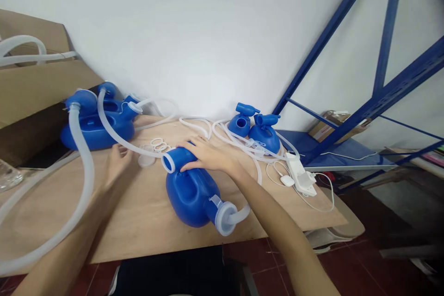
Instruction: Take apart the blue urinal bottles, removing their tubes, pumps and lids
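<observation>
A blue plastic urinal bottle [194, 194] lies near the front of the wooden table. From its white-capped mouth [226, 218] a translucent hose runs off to the right. Across its top sits a short blue tube fitting [180, 158] with a white rim, its open end turned left. My right hand [204, 153] is closed over this fitting, fingers on top and thumb on the near side. My left hand [120, 159] is low over the table, beside another blue bottle [104, 127] with hoses attached. Its fingers are loosely bent and apart, and nothing shows in them.
Several white rings [158, 144] and a clear disc [146, 161] lie beyond my hands. Two more blue bottles [265, 138] stand back right among looped hoses. A white power strip [301, 175] lies at the right edge. A cardboard box [41, 83] stands left; blue shelving [333, 148] stands right.
</observation>
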`<state>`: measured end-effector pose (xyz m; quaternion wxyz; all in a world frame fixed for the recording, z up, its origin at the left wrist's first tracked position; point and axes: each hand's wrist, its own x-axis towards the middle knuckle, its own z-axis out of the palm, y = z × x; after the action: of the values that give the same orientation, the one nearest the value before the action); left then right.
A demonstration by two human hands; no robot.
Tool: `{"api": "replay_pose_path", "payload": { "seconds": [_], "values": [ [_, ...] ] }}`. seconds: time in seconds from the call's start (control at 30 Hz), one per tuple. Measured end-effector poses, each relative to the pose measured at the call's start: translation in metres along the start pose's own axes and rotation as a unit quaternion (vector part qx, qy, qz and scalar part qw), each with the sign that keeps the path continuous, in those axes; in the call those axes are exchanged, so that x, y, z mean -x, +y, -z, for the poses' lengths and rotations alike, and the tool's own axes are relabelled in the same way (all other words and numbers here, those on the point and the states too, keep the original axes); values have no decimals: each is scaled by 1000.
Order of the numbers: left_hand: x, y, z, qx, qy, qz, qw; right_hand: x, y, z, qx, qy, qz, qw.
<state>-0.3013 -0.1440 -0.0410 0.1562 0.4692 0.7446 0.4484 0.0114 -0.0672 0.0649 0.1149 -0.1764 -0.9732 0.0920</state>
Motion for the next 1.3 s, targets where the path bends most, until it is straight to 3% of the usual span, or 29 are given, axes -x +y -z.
{"api": "replay_pose_path", "payload": {
  "seconds": [0.1, 0.2, 0.3, 0.37, 0.43, 0.5, 0.7, 0.83, 0.93, 1.07, 1.17, 1.3],
  "values": [
    [30, 16, 0, -32, -59, -12, 998, 1, -2, -3, 9, 9, -13, 1000],
    [73, 47, 0, 25, -144, -75, 986, 2, -5, -5, 16, 15, -37, 999],
    [102, 81, -1, 75, -118, -171, 975, 2, -5, -7, 20, 14, -48, 999],
    [107, 98, -4, 70, -63, -192, 977, 3, -6, -7, 23, 14, -52, 998],
    [104, 107, -8, 70, -35, -165, 983, 4, -7, -7, 30, 18, -54, 998],
    [97, 111, -10, 66, -50, -136, 987, 4, -9, -7, 41, 20, -49, 998],
    [84, 123, 2, 11, -148, -135, 980, 4, -11, -5, 65, 13, -28, 997],
    [77, 120, 23, 7, -208, -150, 967, 5, -12, 0, 65, 5, -20, 998],
    [75, 104, 33, -2, -236, -163, 958, 4, -13, 2, 75, -1, -15, 997],
    [77, 74, 18, -110, -170, -87, 975, 4, -13, 3, 74, -6, -24, 997],
    [72, 57, -3, -229, -115, -32, 966, 5, -12, 4, 74, 3, -16, 997],
    [51, 52, -19, -267, -61, -26, 961, 5, -9, 1, 69, 9, -10, 998]
  ]
}}
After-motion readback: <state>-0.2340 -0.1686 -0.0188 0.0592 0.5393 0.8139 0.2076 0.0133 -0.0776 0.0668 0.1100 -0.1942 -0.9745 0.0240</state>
